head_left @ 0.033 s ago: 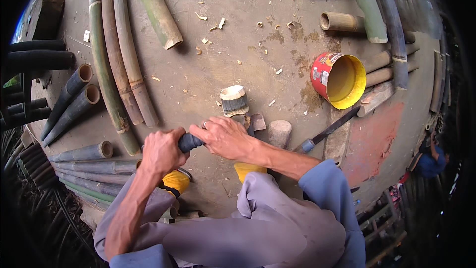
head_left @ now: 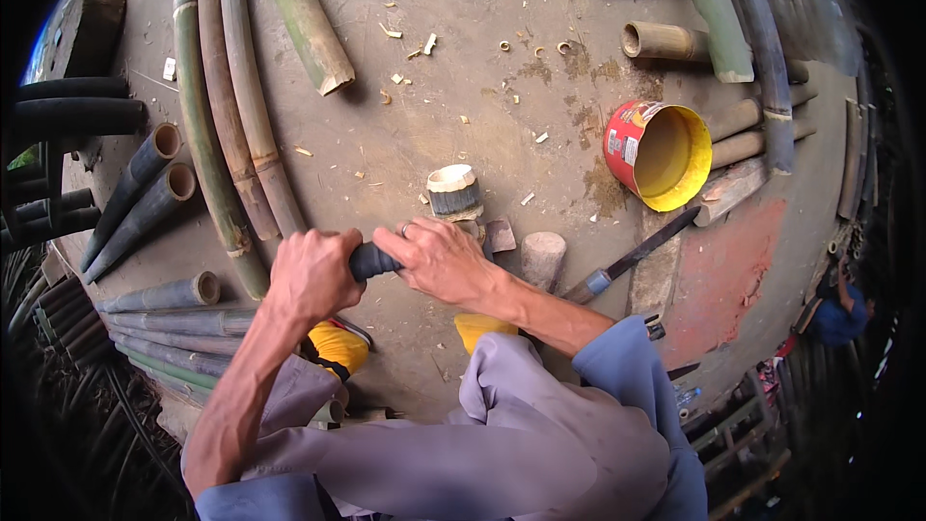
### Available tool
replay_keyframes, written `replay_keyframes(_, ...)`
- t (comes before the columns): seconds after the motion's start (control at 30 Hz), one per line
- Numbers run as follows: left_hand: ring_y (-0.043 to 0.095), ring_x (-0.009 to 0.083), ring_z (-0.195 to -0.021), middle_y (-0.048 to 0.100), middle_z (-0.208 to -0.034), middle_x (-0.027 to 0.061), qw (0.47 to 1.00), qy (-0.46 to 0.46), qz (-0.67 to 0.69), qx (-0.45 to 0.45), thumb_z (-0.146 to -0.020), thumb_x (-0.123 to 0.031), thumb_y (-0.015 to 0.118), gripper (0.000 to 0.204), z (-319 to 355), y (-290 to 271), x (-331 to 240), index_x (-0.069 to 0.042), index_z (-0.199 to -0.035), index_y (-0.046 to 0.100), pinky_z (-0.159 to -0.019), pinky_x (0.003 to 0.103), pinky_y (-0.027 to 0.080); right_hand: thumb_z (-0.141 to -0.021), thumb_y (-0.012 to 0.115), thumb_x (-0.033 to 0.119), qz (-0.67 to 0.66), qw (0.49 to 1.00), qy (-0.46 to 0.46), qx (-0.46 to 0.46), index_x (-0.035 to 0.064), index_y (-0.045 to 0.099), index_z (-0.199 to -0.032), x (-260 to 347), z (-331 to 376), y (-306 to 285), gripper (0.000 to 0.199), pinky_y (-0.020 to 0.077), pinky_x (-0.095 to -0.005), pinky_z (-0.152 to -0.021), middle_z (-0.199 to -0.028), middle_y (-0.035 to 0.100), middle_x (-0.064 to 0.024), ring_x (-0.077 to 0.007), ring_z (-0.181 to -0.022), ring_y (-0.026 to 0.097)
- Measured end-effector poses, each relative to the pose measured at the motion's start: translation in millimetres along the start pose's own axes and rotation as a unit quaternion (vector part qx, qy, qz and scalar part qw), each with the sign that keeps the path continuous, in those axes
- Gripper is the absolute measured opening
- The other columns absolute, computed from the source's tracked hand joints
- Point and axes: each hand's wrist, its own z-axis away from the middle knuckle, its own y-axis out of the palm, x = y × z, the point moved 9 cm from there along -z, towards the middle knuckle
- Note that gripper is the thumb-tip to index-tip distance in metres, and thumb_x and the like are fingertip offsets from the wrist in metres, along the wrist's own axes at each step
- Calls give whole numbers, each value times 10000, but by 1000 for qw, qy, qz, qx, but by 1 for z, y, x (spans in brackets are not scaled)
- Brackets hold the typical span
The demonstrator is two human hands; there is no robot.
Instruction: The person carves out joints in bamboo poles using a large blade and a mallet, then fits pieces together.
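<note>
My left hand [head_left: 313,275] and my right hand [head_left: 444,259] are both closed on a dark, ridged, wrapped handle [head_left: 373,260], which shows between them in front of my knees. What lies under my fingers is hidden, and I cannot see what the handle belongs to. Just beyond my right hand stands a short cylinder [head_left: 454,199] with a dark side and a pale, rough-cut rim. A small block [head_left: 501,235] and a short wooden stump [head_left: 543,260] are to its right. Farther right, a machete [head_left: 644,253] lies with its handle toward me.
Long bamboo poles [head_left: 207,106] lie at left, and dark bamboo tubes [head_left: 145,193] lean beyond them. A red can [head_left: 624,150] with a yellow inside stands at right beside more bamboo [head_left: 666,42]. Pale chips [head_left: 430,44] are scattered ahead. A person [head_left: 839,309] is at the far right.
Both my hands have shifted slightly away from me with the handle, the left one more than the right. My left forearm has moved a little to the left.
</note>
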Motion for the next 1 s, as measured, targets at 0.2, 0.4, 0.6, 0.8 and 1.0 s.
replay_keyframes(0.2, 658, 323, -598, 639, -617, 133, 978, 119, -164, 48, -554, -138, 673, 201, -67, -34, -40, -80, -747, 667, -591, 400, 539, -764, 622, 42, -93, 983, 139, -73, 25, 496, -1014, -32, 6, -22, 280, 540, -473, -639, -815, 635, -223, -393, -780, 657)
replay_keyframes(0.4, 659, 365, -669, 666, -701, 168, 977, -111, 177, -38, -590, -199, 718, 285, 30, 57, 24, -94, -854, 690, -666, 437, 530, -736, 648, 78, 81, 990, -13, 118, 76, 532, -1050, 0, 6, 35, 335, 540, -437, -660, -814, 635, -144, -322, -799, 650)
replay_keyframes(0.6, 688, 331, -669, 661, -663, 163, 985, 67, -147, 67, -566, -134, 664, 180, -52, -28, -33, -57, -727, 690, -571, 403, 549, -741, 657, 44, -79, 983, 106, -124, 40, 513, -995, -26, 11, -28, 292, 514, -455, -646, -783, 622, -183, -372, -788, 645)
replay_keyframes(0.8, 691, 319, -678, 663, -672, 183, 991, 85, -38, 95, -611, -182, 688, 203, -42, -3, -15, -34, -749, 689, -572, 398, 552, -720, 703, 79, -13, 991, 111, -73, 29, 505, -1134, -14, 18, -18, 462, 487, -482, -781, -898, 620, -169, -386, -905, 606)
replay_keyframes(1.0, 620, 230, -568, 577, -598, 91, 892, -166, 419, 39, -741, -254, 736, 486, 75, 70, -14, 87, -1058, 597, -582, 341, 531, -730, 797, 223, -148, 961, 134, -191, 23, 291, -1452, 23, 112, -74, 905, 352, -461, -1073, -1382, 376, -210, -302, -1295, 412)
